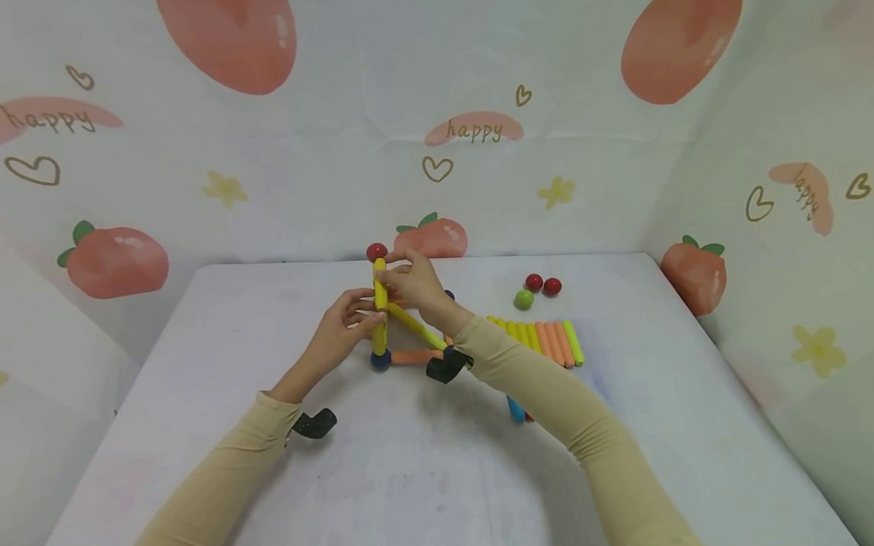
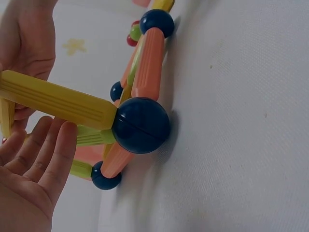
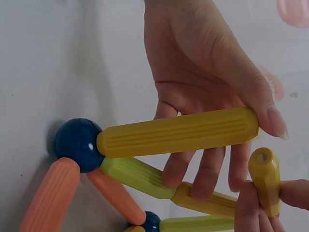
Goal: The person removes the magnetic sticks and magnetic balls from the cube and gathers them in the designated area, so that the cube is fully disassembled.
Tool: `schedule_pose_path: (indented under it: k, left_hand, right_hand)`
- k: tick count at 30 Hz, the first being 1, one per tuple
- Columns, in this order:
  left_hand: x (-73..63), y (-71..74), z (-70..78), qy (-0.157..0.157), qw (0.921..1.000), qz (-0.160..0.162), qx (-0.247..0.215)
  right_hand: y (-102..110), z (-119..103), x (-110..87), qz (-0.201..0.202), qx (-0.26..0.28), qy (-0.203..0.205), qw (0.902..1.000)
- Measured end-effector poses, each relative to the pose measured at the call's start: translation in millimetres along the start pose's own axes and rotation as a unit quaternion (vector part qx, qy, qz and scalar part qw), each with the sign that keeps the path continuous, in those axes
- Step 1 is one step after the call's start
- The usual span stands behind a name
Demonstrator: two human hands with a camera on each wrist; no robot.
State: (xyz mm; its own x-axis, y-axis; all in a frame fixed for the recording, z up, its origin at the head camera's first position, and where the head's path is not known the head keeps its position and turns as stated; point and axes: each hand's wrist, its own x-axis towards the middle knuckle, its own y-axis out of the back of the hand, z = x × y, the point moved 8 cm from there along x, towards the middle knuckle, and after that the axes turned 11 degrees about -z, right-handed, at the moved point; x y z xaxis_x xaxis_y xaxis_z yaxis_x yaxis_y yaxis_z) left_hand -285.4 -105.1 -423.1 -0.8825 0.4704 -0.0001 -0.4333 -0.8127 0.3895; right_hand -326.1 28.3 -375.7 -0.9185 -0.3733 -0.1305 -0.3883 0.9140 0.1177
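My left hand pinches a yellow rod near its upper end, thumb on one side and fingers behind. This rod stands on a blue ball at the corner of a frame of orange, green and yellow rods. Above it, my right hand holds a second yellow rod between thumb and fingers. A metal spot shows in that rod's end in the right wrist view. The head view has a red ball at its top. A slanting green-yellow pair of rods runs beside the upright one.
To the right lies a row of yellow, orange and green rods, partly behind my right sleeve. Two red balls and a green ball sit behind it. A blue rod shows below my forearm. A printed cloth wall borders the table's far edge.
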Motion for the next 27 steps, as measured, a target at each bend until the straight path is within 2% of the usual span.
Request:
schedule_pose_path:
  k: [6, 10, 13, 16, 22, 27]
  left_hand:
    - [1.0, -0.1, 1.0, -0.004, 1.0000, -0.004, -0.004]
    - [0.6, -1.8, 2.5, -0.011, 0.9999, -0.009, -0.003]
    - [0.5, -2.7, 4.4, -0.027, 0.9996, -0.012, 0.002]
    - [0.3, -3.4, 6.1, -0.044, 0.9989, -0.010, 0.011]
    - [-2.1, -4.2, 9.7, -0.059, 0.9979, -0.009, 0.026]
    - [-5.3, -4.1, 12.3, -0.061, 0.9972, -0.008, 0.042]
  right_hand:
    - [2, -8, -4.4, -0.012, -0.005, 0.029, 0.9995]
    - [9, -13, -11.2, -0.036, -0.018, 0.059, 0.9974]
    - [20, -16, -19.2, -0.054, -0.035, 0.089, 0.9939]
    - [37, -14, -29.5, -0.058, -0.049, 0.103, 0.9918]
    - [88, 2, -53.7, -0.018, -0.085, 0.084, 0.9926]
    - [120, 31, -67.8, -0.005, -0.128, 0.033, 0.9912]
